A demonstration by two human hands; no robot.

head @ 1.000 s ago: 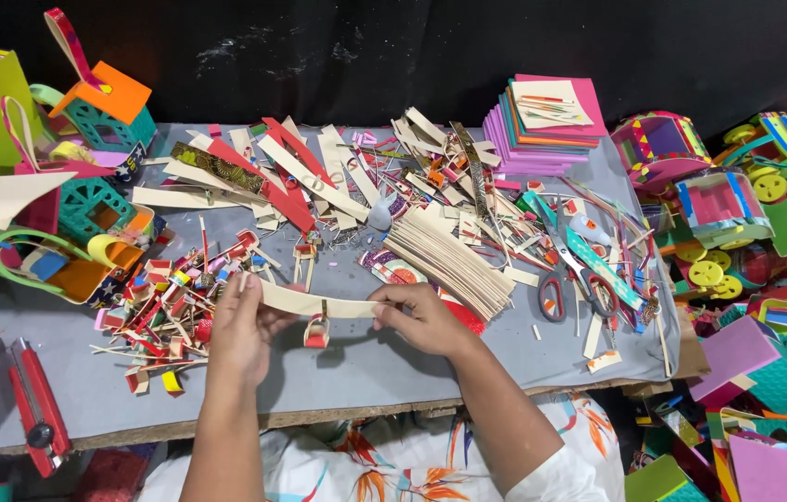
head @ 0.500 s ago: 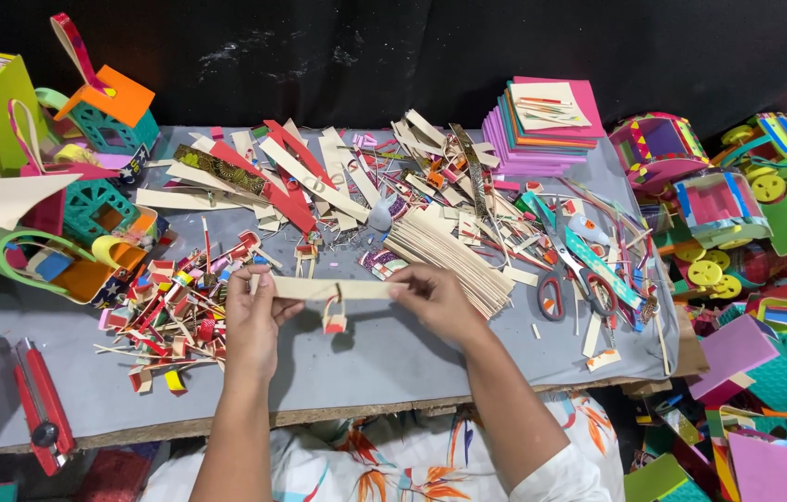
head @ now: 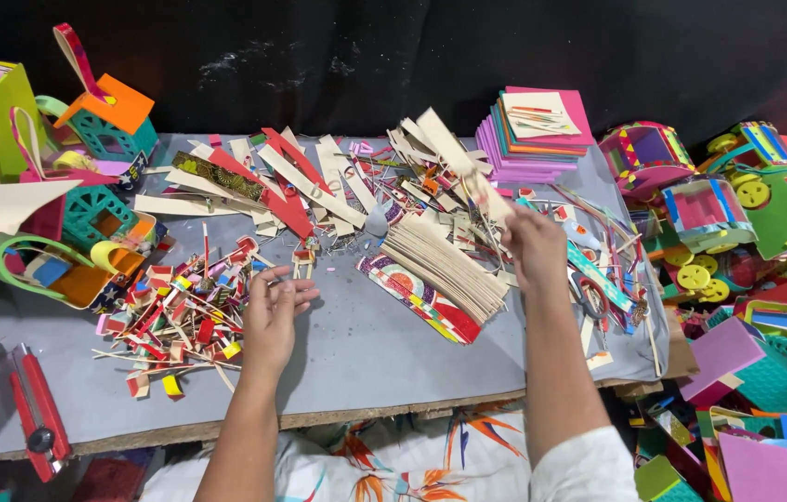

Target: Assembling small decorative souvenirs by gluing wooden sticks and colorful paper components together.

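The counter (head: 366, 344) is showing a matt grey sheet over a rough wooden edge. The strips (head: 440, 265) are looking like plain matt card. The stack (head: 533, 139) is coloured paper, and the cutter (head: 36, 414) is shining like red plastic.

Two hands (head: 275, 314), one box cutter (head: 33, 414)

Red utility knife (head: 36, 418), paper stack (head: 535, 130)
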